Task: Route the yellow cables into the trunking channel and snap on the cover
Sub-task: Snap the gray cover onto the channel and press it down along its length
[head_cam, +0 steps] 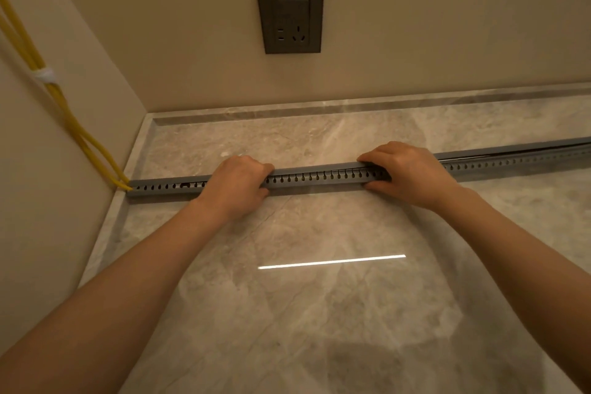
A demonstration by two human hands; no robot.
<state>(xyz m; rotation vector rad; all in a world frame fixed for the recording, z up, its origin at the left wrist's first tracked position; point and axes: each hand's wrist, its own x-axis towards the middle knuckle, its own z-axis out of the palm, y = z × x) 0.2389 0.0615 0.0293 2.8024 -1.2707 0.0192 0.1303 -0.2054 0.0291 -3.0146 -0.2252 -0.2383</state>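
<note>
My left hand (235,184) and right hand (409,173) each grip the trunking (319,178) lying across the marble surface (319,313), fingers curled over its cover (319,167), thumbs in front, while the cables (72,125) run down the wall (48,201) into its left end.

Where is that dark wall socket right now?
In the head view, the wall socket sits upper centre on the back wall, above the stretch of trunking channel between the left hand and right hand.

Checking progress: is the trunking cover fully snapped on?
Partly on. Left of the right hand the cover lies flush; beyond that hand a dark gap shows it lifted off the channel.
</note>
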